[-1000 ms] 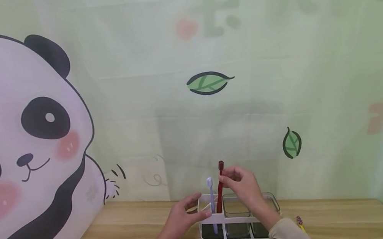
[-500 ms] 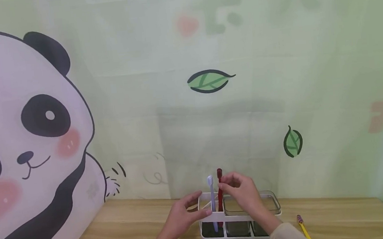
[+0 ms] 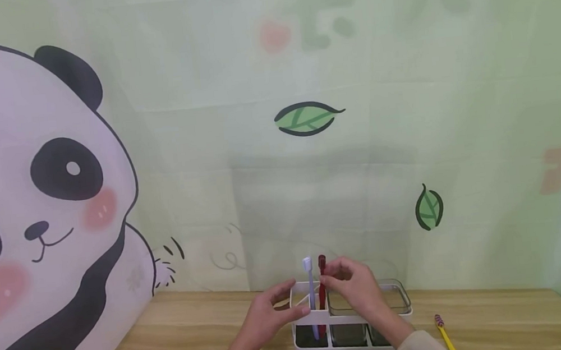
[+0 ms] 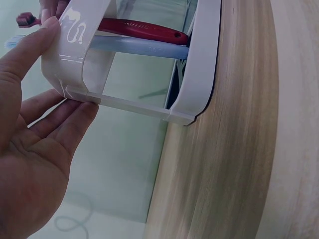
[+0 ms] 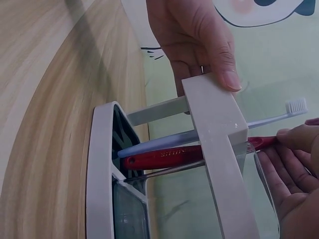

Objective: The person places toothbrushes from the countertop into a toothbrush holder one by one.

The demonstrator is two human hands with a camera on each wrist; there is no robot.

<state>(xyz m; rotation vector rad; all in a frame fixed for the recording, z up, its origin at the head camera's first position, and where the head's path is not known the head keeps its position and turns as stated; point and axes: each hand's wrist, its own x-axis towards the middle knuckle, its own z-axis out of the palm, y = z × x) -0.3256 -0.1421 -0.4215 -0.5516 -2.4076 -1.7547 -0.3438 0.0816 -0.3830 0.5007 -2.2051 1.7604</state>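
A white toothbrush holder [image 3: 345, 319] with a dark base stands on the wooden table. My left hand [image 3: 266, 317] grips its left end, thumb on the upper front rail and fingers round the side. Between the thumb and fingers of my right hand [image 3: 357, 289] is the upper part of a red toothbrush [image 5: 164, 158], upright with its head up. Its handle passes down through the left compartment to the dark base. Close beside it in the same compartment stands a pale blue toothbrush [image 4: 139, 47] with white bristles, touched by neither hand.
Clear cups [image 3: 396, 296] occupy the holder's other compartments, partly behind my right hand. To the right, a yellow toothbrush [image 3: 446, 336] with purplish bristles lies on the table [image 3: 507, 316]. A green cloth backdrop [image 3: 202, 205] with a panda print rises behind.
My right hand has lowered the red toothbrush into the left compartment, from tilted to nearly upright, until its head is about level with the blue one's. The left hand stays on the holder.
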